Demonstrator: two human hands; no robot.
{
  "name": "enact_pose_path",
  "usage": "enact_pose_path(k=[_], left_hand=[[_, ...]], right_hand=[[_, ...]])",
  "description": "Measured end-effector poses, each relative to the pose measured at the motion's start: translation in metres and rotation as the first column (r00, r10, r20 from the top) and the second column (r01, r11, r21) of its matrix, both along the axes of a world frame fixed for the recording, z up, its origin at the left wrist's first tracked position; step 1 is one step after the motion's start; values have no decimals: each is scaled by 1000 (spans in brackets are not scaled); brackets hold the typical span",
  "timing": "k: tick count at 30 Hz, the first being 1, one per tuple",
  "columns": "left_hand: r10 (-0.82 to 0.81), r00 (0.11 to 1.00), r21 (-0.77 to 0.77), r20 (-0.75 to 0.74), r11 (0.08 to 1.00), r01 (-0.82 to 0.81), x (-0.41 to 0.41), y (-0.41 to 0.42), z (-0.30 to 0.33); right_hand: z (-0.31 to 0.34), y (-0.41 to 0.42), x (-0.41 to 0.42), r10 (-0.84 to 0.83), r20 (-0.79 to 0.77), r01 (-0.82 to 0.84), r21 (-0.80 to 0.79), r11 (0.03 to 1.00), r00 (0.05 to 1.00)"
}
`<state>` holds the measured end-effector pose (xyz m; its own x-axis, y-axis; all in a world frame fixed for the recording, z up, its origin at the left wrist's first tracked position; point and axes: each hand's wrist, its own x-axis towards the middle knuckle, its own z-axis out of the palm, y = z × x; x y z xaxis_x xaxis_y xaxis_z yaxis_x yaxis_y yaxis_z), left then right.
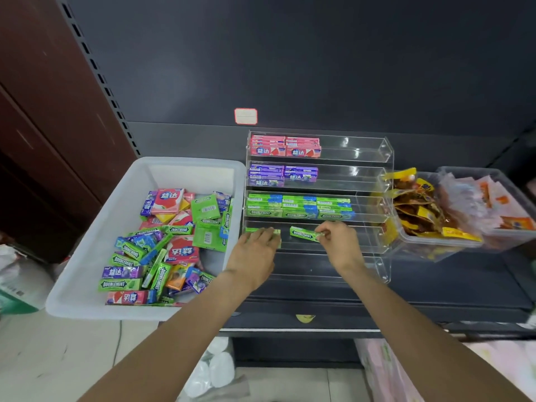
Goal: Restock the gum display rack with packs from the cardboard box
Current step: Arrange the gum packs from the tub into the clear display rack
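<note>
Pinching green pack (304,234) in right hand (338,240) | left hand (255,250) apparently flat on another pack (262,231); rack (374,198)

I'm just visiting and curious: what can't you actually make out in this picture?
Head view:
- Green gum pack on the rack's fourth tier: mostly hidden under the left hand.
- Right hand fingertips hide one end of the Doublemint pack.
- Price label: too washed out to read.

A green gum pack (305,234) is pinched by the right hand (339,242) in the clear display rack (374,181); another green pack (277,231) is covered by the left hand (255,250).
</note>
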<state>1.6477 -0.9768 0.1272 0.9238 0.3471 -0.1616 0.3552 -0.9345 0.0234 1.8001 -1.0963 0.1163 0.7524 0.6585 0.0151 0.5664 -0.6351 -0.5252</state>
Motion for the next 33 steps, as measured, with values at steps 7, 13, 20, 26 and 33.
enact_pose_path(k=[7,13,20,26,33], left_hand=[[2,1000,15,-10,1000,-2,1,1,-3],[-5,1000,20,17,1000,5,-1,0,-3],[10,1000,88,23,996,-12,4,3,-4],[-70,996,192,57,980,58,2,14,0],[184,922,-1,342,981,-196,-27,29,19]], right_hand=[[2,18,-12,105,42,-102,-71,992,994],[5,23,-16,225,-117,-224,22,974,967],[-4,17,-23,278,-106,-290,-121,949,955],[-2,28,-32,385,-88,-394,-170,903,919],[-5,43,-43,320,-22,-319,-159,934,947]])
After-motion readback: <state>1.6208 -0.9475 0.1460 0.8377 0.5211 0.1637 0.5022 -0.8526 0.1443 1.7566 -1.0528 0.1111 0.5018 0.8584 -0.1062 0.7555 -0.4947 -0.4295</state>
